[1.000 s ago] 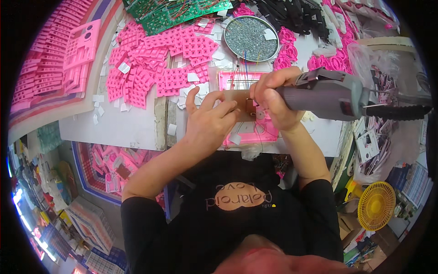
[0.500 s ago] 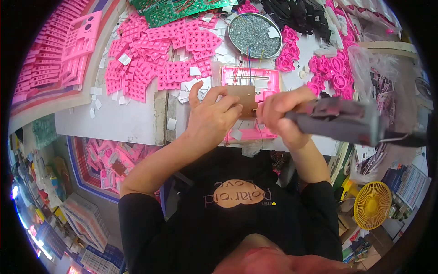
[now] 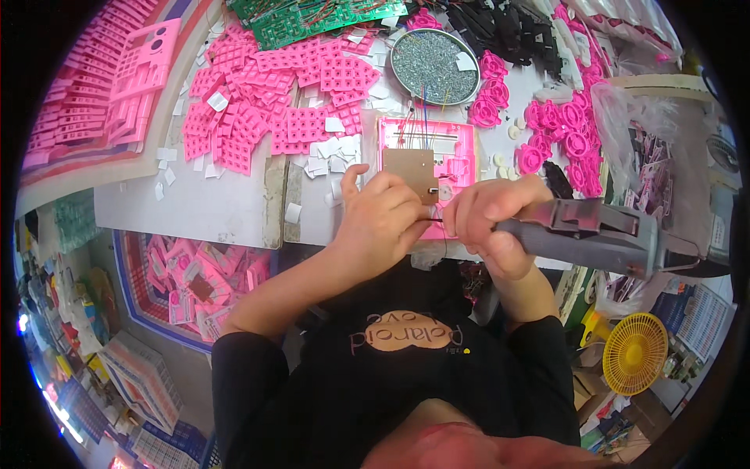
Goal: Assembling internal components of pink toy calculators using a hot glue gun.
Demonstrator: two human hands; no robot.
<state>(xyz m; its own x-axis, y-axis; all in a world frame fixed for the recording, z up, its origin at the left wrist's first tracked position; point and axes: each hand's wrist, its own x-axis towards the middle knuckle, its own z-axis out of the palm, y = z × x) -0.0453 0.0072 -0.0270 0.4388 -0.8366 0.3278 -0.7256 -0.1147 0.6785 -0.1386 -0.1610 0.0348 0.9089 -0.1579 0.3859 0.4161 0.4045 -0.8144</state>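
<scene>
A dark grey electric screwdriver (image 3: 582, 244) lies sideways in my right hand (image 3: 500, 223), its thin bit pointing left. My left hand (image 3: 379, 215) is just left of the bit's tip, thumb and fingertips pressed together; whatever sits between them is too small to make out. Under both hands, at the table's near edge, is a pink plastic housing (image 3: 466, 144). A brown circuit board (image 3: 409, 166) lies on its left part, just beyond my left fingers. Thin coloured wires (image 3: 426, 125) run from the board's far edge. My hands hide the near part of the housing.
Beyond the housing stands a round dish (image 3: 393, 69) of small metal screws. Pink keypad pieces (image 3: 312, 129) and white paper squares spread to the left, green circuit boards (image 3: 328, 23) behind. Pink ring parts (image 3: 576, 144) lie right. A basket (image 3: 129, 293) stands below the table; a yellow fan (image 3: 635, 352) stands lower right.
My left hand has moved off the brown board, nearer to me, and its fingers have come together at the bit. The screwdriver has shifted toward me, off the board's right edge.
</scene>
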